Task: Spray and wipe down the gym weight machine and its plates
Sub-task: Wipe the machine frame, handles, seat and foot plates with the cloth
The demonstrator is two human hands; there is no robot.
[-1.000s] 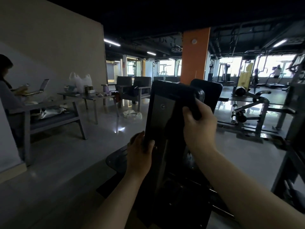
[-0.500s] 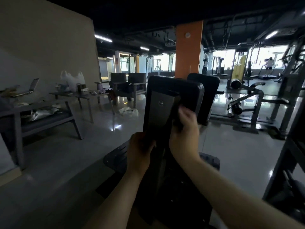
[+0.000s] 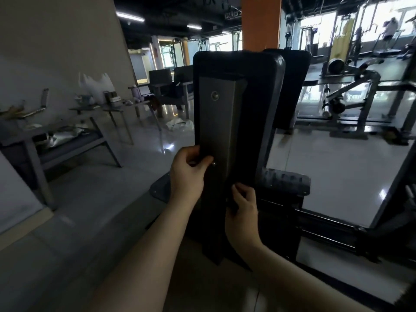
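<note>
The weight machine's black backrest pad (image 3: 258,75) stands upright in front of me, seen from behind, with a grey metal post (image 3: 220,122) running down its middle. My left hand (image 3: 189,174) grips the left edge of the pad and post at mid height. Lower on the post's dark right side, my right hand (image 3: 243,212) is closed on something dark that looks like a cloth (image 3: 233,204), pressed against the machine. A ribbed black footplate (image 3: 283,183) sticks out to the right of the post. No spray bottle is in view.
Grey benches and tables (image 3: 67,140) with bags line the wall at left. A white bag (image 3: 180,124) lies on the floor. An orange pillar (image 3: 261,21) stands behind the pad. Another machine (image 3: 351,91) and a slanted black frame bar (image 3: 394,183) are at right.
My right hand has slid from the top of the pad down the post's right side to below my left hand. My left hand has kept its grip. The view moved closer.
</note>
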